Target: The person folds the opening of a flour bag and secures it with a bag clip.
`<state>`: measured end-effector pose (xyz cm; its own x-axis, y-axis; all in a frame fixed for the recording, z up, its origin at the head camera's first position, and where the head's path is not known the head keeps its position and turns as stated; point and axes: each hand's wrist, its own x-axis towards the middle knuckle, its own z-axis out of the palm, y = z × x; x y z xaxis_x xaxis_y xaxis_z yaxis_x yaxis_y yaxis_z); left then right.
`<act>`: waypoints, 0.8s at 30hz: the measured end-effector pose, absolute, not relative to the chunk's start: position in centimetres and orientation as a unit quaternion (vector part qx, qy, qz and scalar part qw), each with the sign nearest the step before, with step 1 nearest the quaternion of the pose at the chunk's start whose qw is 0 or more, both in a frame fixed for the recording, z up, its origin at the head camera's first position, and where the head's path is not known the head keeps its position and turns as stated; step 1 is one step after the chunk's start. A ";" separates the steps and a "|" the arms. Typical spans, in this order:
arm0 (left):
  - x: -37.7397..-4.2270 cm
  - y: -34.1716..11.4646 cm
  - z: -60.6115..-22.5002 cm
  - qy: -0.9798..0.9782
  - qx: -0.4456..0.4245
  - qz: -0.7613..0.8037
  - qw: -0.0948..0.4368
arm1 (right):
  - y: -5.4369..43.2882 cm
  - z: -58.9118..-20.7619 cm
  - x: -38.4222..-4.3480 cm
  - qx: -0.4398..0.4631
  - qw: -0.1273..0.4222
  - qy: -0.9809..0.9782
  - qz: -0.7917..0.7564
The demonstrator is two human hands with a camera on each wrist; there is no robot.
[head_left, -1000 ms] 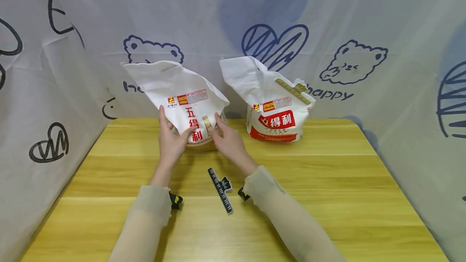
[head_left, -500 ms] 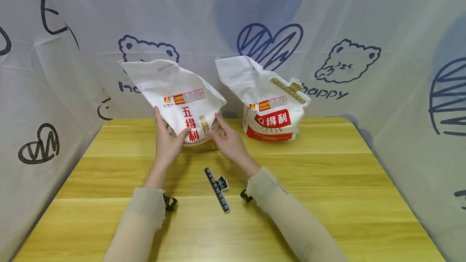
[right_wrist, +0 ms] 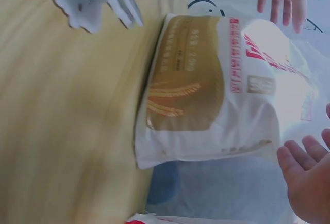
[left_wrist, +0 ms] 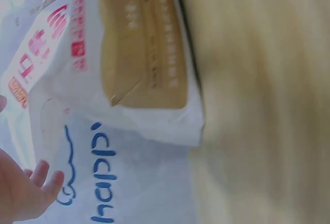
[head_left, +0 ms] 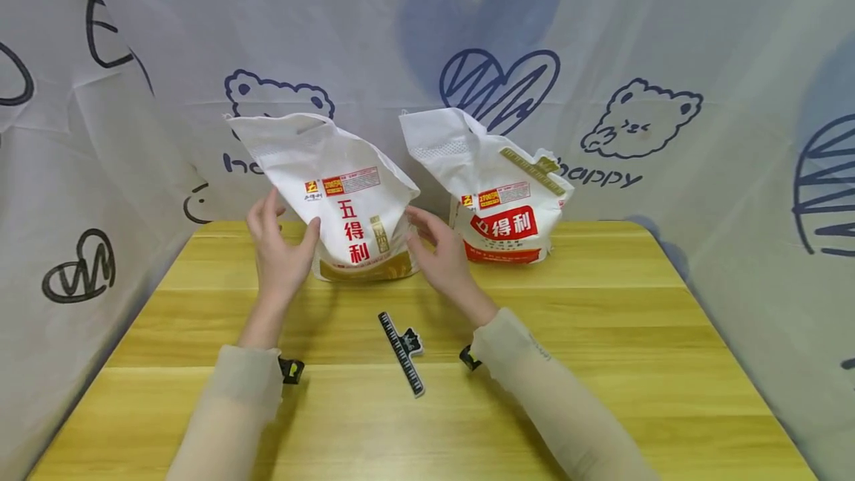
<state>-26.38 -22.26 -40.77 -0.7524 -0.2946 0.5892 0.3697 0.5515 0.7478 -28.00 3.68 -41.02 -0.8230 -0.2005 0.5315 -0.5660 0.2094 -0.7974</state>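
left hand (head_left: pixel 277 262) and right hand (head_left: pixel 442 258) have shifted outward off the front of the soft, white, red-lettered, gold-bottomed sack (head_left: pixel 350 203), upright on the yellow wood-grain table (head_left: pixel 534 392). fingers loosely spread, pinching nothing; right-hand contact unclear. best eased apart evenly, without nudging its sides.

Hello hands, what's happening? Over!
Left hand and right hand flank white bag with vertical red lettering, no grip. Bag standing on yellow wooden table. Black-and-white piano-key clip in front.

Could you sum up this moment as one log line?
left hand: beside left bag, gripping nothing | right hand: at its other side, contact unclear | gold clip: on right bag | black clip: on table
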 end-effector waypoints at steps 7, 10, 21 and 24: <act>-27.2 -23.5 -38.4 -0.795 -0.081 -0.415 0.434 | 4.2 -39.6 -29.1 0.293 0.238 -0.730 0.571; -27.6 -23.7 -37.0 -0.791 -0.114 -0.384 0.462 | 4.3 -38.9 -29.6 0.293 0.255 -0.731 0.560; -28.8 -22.5 -31.6 -0.798 -0.178 -0.314 0.482 | 4.3 -36.5 -31.5 0.304 0.288 -0.756 0.504; -29.3 -22.0 -30.7 -0.799 -0.204 -0.293 0.483 | 4.1 -36.1 -32.0 0.311 0.280 -0.765 0.490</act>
<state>-29.35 -22.03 -30.69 -0.4501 0.0420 0.8920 0.6088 0.7452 0.2721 -32.02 4.11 -36.11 -0.6496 -0.2015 0.7331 -0.7502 0.3262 -0.5751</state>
